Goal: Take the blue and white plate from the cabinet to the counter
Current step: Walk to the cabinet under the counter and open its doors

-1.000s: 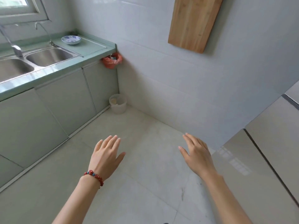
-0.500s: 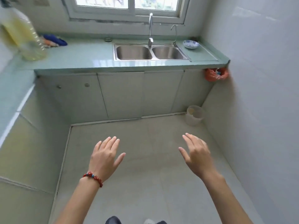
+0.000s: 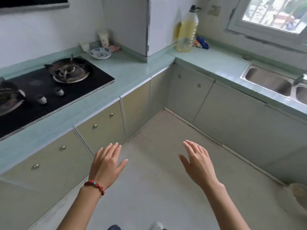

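No plate in hand — the cabinet doors (image 3: 99,128) all shut, so the task's plate presumably inside, unseen. One blue and white dish (image 3: 100,53) already on the surface (image 3: 126,67) behind the stove (image 3: 49,83); whether the wanted one, impossible to tell. Left hand (image 3: 106,165) and right hand (image 3: 198,165) both spread flat, empty, over the floor. Everything left — open, grasp, carry, set down.

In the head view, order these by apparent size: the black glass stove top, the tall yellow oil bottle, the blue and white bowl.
Largest to smallest:
1. Black glass stove top
2. Tall yellow oil bottle
3. Blue and white bowl
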{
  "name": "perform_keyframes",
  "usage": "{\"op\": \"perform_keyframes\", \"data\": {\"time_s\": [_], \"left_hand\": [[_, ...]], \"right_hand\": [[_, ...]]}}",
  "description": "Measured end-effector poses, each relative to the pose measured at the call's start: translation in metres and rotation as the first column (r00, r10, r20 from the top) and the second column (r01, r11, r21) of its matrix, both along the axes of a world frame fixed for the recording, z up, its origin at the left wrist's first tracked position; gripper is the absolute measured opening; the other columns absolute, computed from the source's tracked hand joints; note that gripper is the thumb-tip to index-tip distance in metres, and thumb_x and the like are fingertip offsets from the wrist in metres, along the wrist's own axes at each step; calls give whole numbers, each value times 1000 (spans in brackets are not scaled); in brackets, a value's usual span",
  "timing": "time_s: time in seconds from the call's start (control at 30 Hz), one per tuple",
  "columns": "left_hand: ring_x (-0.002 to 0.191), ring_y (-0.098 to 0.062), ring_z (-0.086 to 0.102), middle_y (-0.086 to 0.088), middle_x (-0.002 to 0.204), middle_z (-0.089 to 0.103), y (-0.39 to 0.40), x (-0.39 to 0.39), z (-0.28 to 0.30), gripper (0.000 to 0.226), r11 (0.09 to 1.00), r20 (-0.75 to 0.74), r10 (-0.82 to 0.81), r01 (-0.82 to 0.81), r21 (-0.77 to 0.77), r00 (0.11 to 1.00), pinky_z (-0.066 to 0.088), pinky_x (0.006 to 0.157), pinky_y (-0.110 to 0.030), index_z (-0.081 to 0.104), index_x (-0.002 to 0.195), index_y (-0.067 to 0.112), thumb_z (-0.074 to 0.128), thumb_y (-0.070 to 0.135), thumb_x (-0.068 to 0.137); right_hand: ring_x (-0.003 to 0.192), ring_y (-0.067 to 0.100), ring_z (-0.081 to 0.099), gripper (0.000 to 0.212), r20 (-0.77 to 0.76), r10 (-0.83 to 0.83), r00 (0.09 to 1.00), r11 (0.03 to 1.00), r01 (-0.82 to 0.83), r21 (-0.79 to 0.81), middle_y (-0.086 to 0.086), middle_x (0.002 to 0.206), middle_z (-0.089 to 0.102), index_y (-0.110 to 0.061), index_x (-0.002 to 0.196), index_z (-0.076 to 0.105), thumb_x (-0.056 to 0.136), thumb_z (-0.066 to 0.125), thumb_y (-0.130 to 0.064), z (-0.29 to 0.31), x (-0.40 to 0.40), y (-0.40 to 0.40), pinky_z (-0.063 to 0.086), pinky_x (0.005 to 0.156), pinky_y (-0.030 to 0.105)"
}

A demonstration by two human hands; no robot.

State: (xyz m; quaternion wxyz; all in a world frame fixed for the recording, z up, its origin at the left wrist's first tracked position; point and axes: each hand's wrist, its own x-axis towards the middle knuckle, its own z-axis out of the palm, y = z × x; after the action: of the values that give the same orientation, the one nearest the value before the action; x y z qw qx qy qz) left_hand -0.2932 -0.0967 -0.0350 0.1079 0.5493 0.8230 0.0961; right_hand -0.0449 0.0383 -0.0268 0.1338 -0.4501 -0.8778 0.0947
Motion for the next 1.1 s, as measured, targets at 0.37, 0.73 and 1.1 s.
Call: {"op": "perform_keyframes", "data": {"time_s": [0.37,0.73,1.1], "left_hand": [[102,-35,62,-20,111,66,-261,-89,-10,82,871,3,491,-490,-42,871,49,86,-51,62,106,-1,8,58,88],[99,-35,63,-21,107,67,-470,-133,-20,79,595,-5,800,-794,-127,600,50,84,-52,62,103,-1,10,57,89],[106,-36,60,-21,114,65,-522,-196,-55,70,415,-19,907,-900,-135,421,48,89,-54,59,109,-1,21,52,86]], "right_hand": [[125,30,41,48,-14,486,874,870,-486,-80,11,136,49,-10,130,43,89,53,-33,-16,-198,-156,29,106,38],[127,26,41,47,-14,796,606,596,-787,-160,9,138,47,-11,131,42,90,51,-32,-33,-335,-346,29,106,37],[117,34,50,42,-44,927,373,360,-914,-187,17,127,56,-2,122,50,86,60,-22,-66,-453,-415,38,100,43]]}}
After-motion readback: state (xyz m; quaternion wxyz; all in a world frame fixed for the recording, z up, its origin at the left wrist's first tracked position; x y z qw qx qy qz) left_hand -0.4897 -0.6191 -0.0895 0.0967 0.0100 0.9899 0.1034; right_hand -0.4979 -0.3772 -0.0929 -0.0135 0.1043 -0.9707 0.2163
